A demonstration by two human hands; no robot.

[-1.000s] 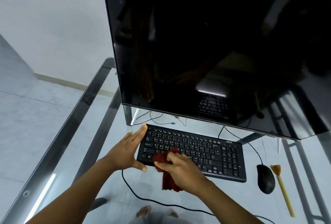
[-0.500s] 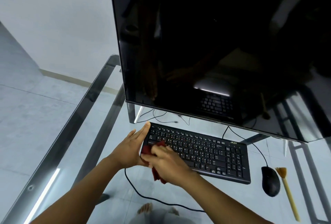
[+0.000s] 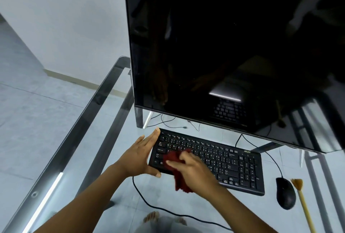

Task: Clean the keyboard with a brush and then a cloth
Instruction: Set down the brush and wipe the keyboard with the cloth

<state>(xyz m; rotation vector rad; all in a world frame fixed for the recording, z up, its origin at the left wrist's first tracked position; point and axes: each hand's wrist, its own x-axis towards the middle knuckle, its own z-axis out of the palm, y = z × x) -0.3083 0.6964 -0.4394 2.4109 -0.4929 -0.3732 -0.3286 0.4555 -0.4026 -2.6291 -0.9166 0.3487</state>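
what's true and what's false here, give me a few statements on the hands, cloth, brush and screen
1. The right hand holds a red cloth on the keyboard's left part. True.
2. The left hand grips the brush. False: it rests against the keyboard's left end; the brush lies on the glass table, right of the mouse.
3. The monitor is lit. False: its screen is dark.
4. The mouse lies right of the keyboard. True.

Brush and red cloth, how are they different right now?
The cloth is dark red, soft and crumpled; the brush is a stiff, straight yellow stick with tan bristles. The right hand grips the cloth on the keyboard; nobody touches the brush, which lies beside the mouse. Both are for cleaning the keyboard.
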